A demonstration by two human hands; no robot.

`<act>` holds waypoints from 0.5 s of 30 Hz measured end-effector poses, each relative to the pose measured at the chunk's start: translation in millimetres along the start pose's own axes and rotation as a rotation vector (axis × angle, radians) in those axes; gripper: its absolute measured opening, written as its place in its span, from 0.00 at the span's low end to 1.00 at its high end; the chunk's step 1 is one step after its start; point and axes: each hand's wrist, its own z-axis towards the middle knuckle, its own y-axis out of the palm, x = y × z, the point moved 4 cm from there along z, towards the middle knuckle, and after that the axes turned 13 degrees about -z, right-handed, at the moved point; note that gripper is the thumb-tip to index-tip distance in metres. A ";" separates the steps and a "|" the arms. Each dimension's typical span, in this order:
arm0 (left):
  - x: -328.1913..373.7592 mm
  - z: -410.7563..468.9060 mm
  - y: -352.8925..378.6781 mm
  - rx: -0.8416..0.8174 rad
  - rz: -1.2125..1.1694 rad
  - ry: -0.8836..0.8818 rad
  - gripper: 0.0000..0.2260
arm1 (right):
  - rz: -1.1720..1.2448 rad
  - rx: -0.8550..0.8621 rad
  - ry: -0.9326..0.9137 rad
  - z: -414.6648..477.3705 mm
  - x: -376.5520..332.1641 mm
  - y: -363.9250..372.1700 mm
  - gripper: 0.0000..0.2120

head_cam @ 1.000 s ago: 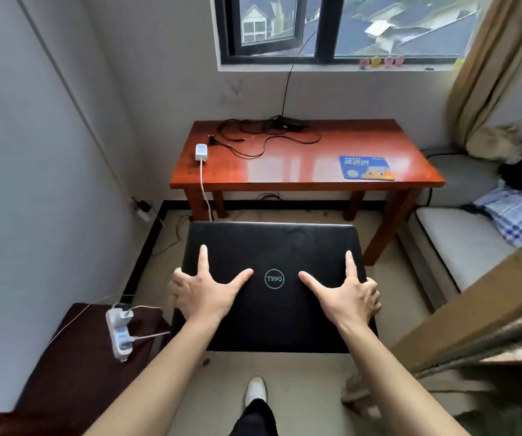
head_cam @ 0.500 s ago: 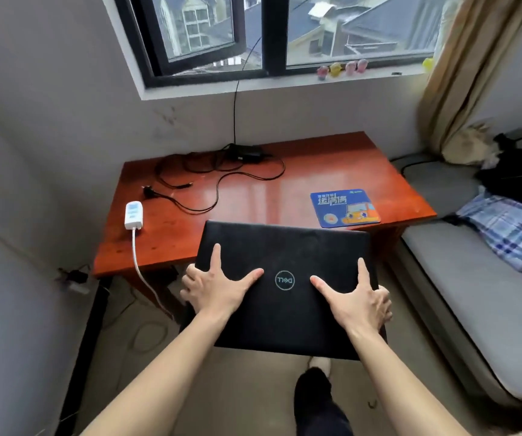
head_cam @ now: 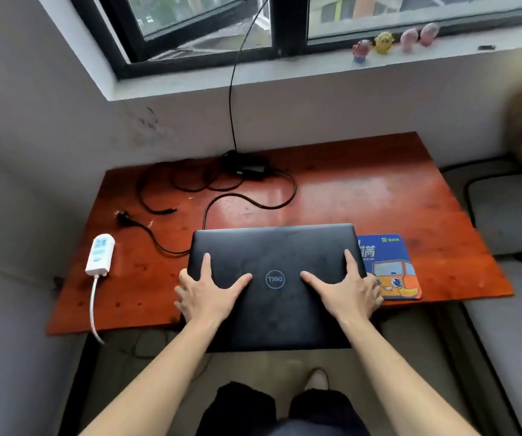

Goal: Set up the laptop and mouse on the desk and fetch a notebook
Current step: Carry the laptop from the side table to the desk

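A closed black laptop [head_cam: 274, 256] with a round logo is held flat over the front edge of the reddish wooden desk [head_cam: 363, 190]. My left hand [head_cam: 204, 292] grips its left side, thumb and forefinger spread on the lid. My right hand [head_cam: 347, 292] grips the right side the same way. The laptop's far half is over the desk, its near half sticks out past the edge. Its right corner overlaps a blue mouse pad [head_cam: 392, 269]. No mouse or notebook is in view.
A black charger brick with looped cables [head_cam: 247, 168] lies at the desk's back left. A white power strip [head_cam: 100, 254] sits at the left front, cord hanging off. Grey cushioned seat [head_cam: 511, 309] on the right. Small figurines [head_cam: 382, 42] stand on the windowsill.
I have walked up to the desk with the laptop in both hands. The laptop now reaches over the desk's front edge and covers part of the mouse pad.
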 end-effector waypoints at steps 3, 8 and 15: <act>6.2 29.9 14.1 -0.030 -0.017 -0.069 0.50 | -0.039 -0.027 -0.011 29.9 -21.7 6.8 0.56; 5.9 84.6 41.2 -0.121 -0.019 -0.094 0.50 | -0.091 -0.050 0.017 64.1 -47.7 31.1 0.55; 13.6 148.2 68.8 -0.235 0.001 -0.090 0.49 | -0.113 -0.036 0.123 94.5 -74.4 52.8 0.54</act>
